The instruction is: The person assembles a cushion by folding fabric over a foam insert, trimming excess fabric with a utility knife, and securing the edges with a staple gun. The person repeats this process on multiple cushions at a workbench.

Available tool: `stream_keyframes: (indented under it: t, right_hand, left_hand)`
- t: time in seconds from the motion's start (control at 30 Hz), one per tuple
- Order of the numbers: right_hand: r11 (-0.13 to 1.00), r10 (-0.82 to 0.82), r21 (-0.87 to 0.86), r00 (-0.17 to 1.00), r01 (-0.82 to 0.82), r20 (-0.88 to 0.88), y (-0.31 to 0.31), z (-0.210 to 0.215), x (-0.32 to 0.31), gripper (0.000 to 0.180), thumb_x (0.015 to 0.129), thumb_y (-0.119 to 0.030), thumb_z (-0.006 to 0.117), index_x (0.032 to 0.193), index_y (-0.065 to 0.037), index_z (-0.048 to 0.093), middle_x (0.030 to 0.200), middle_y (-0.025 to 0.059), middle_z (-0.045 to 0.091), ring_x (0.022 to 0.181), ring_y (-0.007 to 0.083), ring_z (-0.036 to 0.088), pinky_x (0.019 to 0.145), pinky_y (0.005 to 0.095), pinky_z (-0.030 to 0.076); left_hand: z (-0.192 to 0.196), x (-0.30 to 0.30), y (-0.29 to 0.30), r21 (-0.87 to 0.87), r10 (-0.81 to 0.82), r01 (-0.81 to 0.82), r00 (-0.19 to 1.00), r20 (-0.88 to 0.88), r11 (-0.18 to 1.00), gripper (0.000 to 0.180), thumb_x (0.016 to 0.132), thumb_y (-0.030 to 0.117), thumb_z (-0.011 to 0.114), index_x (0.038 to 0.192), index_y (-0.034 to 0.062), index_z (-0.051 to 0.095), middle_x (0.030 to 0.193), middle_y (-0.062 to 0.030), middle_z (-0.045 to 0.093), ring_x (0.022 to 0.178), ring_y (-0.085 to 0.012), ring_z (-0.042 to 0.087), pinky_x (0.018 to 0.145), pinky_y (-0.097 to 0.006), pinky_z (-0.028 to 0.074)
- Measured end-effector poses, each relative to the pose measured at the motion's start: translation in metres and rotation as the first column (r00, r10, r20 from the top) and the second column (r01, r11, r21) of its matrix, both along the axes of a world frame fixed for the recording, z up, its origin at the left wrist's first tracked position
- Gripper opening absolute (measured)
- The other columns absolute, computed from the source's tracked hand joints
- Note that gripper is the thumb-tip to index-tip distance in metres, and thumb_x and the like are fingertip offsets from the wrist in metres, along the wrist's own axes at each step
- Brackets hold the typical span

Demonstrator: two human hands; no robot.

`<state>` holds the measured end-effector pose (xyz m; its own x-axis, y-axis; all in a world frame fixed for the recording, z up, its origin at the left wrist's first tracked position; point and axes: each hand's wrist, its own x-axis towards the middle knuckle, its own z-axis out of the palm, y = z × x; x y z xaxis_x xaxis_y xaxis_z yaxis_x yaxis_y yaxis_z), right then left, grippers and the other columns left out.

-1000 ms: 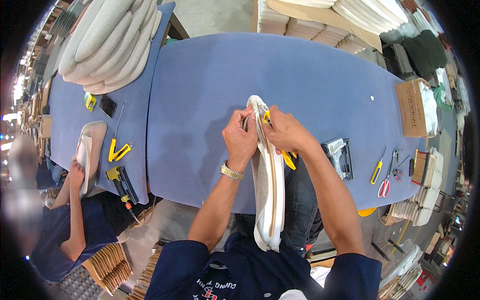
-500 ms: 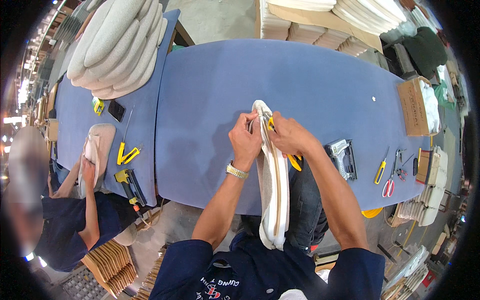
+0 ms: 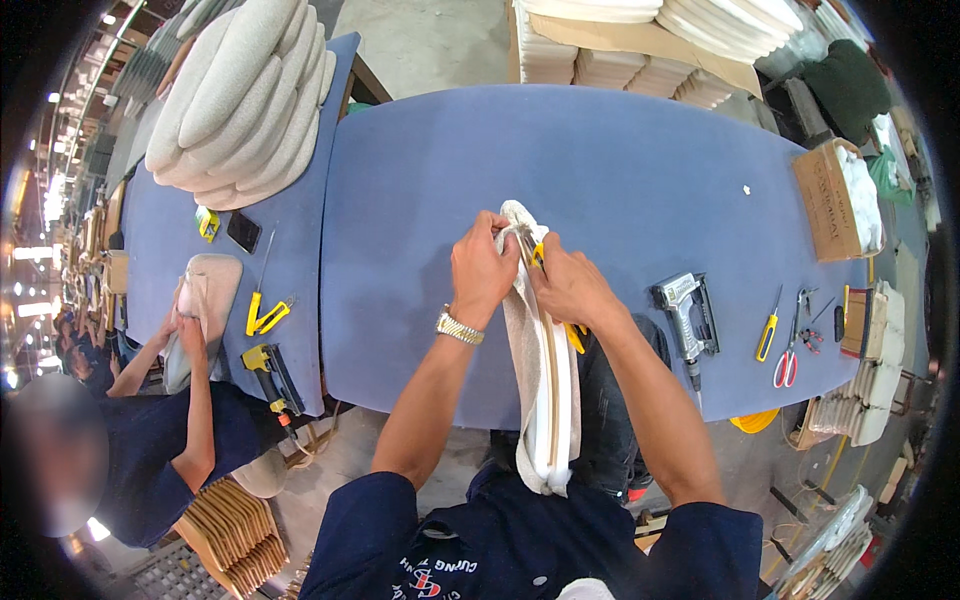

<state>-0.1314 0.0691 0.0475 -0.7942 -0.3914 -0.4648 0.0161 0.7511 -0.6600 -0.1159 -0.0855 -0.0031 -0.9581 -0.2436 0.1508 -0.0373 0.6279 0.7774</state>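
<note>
A long upholstered pad [image 3: 540, 400] stands on edge, its near end at my shirt. Beige fabric, white padding and a thin brown board edge show along it. My left hand [image 3: 484, 265] is closed on the fabric near the pad's far end. My right hand [image 3: 575, 288] is wrapped round yellow-handled pliers [image 3: 577, 338] beside the same end. Their tip and the exact grip on the fabric are hidden by my fingers.
Right of my arms lie a staple gun [image 3: 686, 312], a yellow-handled screwdriver [image 3: 767, 337] and red-handled scissors [image 3: 786, 366]. A cardboard box [image 3: 830, 205] stands beyond. At left, a co-worker [image 3: 190, 430] handles another pad [image 3: 217, 285] near stacked pads [image 3: 250, 120].
The view has shifted slightly. My right hand and the pliers have turned a little, the handle end drawing closer to the pad. My left hand keeps its hold on the fabric.
</note>
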Motion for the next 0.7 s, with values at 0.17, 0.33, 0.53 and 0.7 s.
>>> stream_keyframes:
  t: [0.17, 0.33, 0.53, 0.7]
  right_hand:
    - [0.998, -0.054, -0.02, 0.998, 0.054, -0.012, 0.004, -0.006, 0.002, 0.04, 0.096, -0.021, 0.054, 0.119, 0.011, 0.047, 0.091, 0.0355, 0.069, 0.087, 0.0514, 0.068, 0.081, 0.0593, 0.052]
    - [0.895, -0.272, -0.311, 0.943, 0.32, 0.19, 0.021, -0.002, 0.011, 0.024, 0.099, -0.021, 0.06, 0.108, -0.002, 0.048, 0.069, 0.0104, 0.062, 0.052, 0.0194, 0.064, 0.052, 0.0366, 0.054]
    - [0.891, -0.446, -0.024, 0.866, 0.453, -0.226, 0.15, -0.099, -0.001, 0.035, 0.093, -0.028, 0.066, 0.117, -0.004, 0.057, 0.097, 0.0232, 0.071, 0.087, 0.0454, 0.07, 0.075, 0.051, 0.055]
    - [0.794, -0.348, 0.392, 0.876, 0.465, -0.334, 0.238, -0.124, 0.01, 0.038, 0.092, -0.026, 0.065, 0.125, -0.007, 0.06, 0.108, 0.025, 0.071, 0.101, 0.0482, 0.066, 0.088, 0.0569, 0.052]
  left_hand:
    - [-0.005, -0.004, 0.005, -0.013, 0.061, -0.062, 0.997, -0.036, 0.998, 0.018, 0.086, 0.009, 0.068, 0.101, 0.0015, 0.065, 0.091, -0.018, 0.074, 0.082, -0.037, 0.072, 0.073, -0.043, 0.056]
    - [0.001, -0.001, 0.006, 0.04, 0.096, -0.098, 0.994, 0.058, 0.994, 0.017, 0.086, 0.01, 0.067, 0.1, 0.001, 0.067, 0.094, -0.0172, 0.075, 0.085, -0.0334, 0.074, 0.074, -0.042, 0.056]
    - [0.005, -0.003, 0.002, 0.124, 0.059, -0.073, 0.992, 0.108, 0.99, 0.019, 0.087, 0.012, 0.067, 0.103, 0.0031, 0.065, 0.095, -0.0144, 0.075, 0.072, -0.0309, 0.07, 0.071, -0.044, 0.054]
    - [0.003, -0.014, -0.018, 0.215, -0.114, 0.085, 0.985, 0.128, 0.973, 0.032, 0.092, 0.019, 0.071, 0.119, 0.0018, 0.068, 0.113, -0.0142, 0.074, 0.097, -0.0233, 0.072, 0.085, -0.035, 0.055]
